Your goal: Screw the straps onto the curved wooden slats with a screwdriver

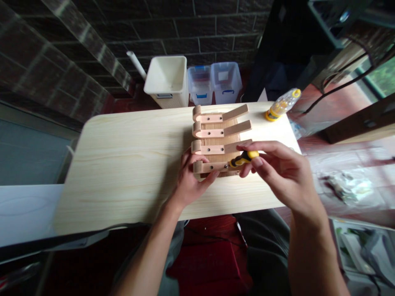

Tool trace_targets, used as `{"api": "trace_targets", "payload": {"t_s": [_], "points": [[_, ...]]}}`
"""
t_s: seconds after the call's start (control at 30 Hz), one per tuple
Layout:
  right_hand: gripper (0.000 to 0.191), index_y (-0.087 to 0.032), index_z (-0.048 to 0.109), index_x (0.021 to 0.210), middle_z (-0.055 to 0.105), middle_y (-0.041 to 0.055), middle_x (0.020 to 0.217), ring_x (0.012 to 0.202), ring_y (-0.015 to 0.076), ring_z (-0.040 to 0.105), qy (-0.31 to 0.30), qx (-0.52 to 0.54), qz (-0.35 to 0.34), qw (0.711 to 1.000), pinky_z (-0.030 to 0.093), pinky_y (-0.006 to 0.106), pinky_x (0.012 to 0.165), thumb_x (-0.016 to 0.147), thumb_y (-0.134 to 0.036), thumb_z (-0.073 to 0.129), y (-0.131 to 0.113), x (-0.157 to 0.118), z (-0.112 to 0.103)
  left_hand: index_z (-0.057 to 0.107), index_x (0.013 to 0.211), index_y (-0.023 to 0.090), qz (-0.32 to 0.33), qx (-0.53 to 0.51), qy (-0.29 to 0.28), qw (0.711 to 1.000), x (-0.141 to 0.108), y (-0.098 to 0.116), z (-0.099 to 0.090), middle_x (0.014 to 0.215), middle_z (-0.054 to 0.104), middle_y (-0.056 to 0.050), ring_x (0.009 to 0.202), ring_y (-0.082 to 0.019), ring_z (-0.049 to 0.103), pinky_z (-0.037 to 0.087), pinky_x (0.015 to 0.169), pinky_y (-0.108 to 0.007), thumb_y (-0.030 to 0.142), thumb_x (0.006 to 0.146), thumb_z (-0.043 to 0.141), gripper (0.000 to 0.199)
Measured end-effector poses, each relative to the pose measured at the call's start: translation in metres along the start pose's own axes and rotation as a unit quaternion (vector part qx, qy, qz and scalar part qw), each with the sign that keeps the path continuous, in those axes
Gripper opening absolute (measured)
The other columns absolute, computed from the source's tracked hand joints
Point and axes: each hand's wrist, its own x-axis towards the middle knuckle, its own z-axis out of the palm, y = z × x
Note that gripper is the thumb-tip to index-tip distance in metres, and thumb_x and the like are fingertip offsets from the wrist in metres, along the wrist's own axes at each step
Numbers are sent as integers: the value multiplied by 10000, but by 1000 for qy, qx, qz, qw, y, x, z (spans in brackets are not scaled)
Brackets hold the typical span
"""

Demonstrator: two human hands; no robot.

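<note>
A wooden rack (216, 142) lies on the table, with several pale hooked pegs fixed across a board by dark screws. My left hand (193, 174) grips the left end of the nearest wooden hook (207, 167), thumb in front and fingers behind. In my right hand (274, 164) is a yellow-and-black screwdriver (242, 159), pinched at its handle end between thumb and fingers. The screwdriver slants down to the left, its tip at the right-hand screw (226, 166) of that hook. Whether the tip sits in the screw head is too small to tell.
On the table's (123, 164) far right corner stands a clear bottle-shaped case (282, 105) with yellow ends. Beyond the far edge are a cream bin (166, 78) and two clear plastic boxes (226, 82). An open box of items (364, 250) sits at lower right.
</note>
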Motion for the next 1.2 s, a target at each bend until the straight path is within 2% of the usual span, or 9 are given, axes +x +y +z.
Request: {"api": "trace_targets", "payload": {"t_s": [0.23,0.6,0.93,1.2], "points": [[166,-281,801,1195,800,51,1303,791,147,777,2,7,-9,1000,671,331,786,1043,-269,737,-7,-1,7,593,1027,258,0,-5,1,1000,0,-1,1,1111,688,-70,1227,-288,638,552,1059,-451,409,925,783,263],[177,-274,791,1219,811,60,1294,788,141,774,2,-4,-12,1000,671,316,778,1062,-282,710,-2,2,4,594,1018,258,-1,-1,6,1000,0,0,1,1107,692,-80,1240,-304,639,554,1066,-477,401,907,790,267],[117,-264,764,1115,768,20,1131,759,135,773,9,33,-12,999,666,293,720,1006,-229,782,-1,4,7,595,1032,258,1,-13,3,1000,0,-1,1,1098,672,-68,1198,-288,642,557,1048,-462,377,908,799,266],[144,-271,762,1148,793,49,1224,777,150,767,8,29,-7,1000,679,332,765,1006,-267,786,-3,2,9,586,1016,261,4,-1,0,1000,1,1,0,1044,685,-53,1155,-284,646,561,1024,-459,389,919,780,252]]}}
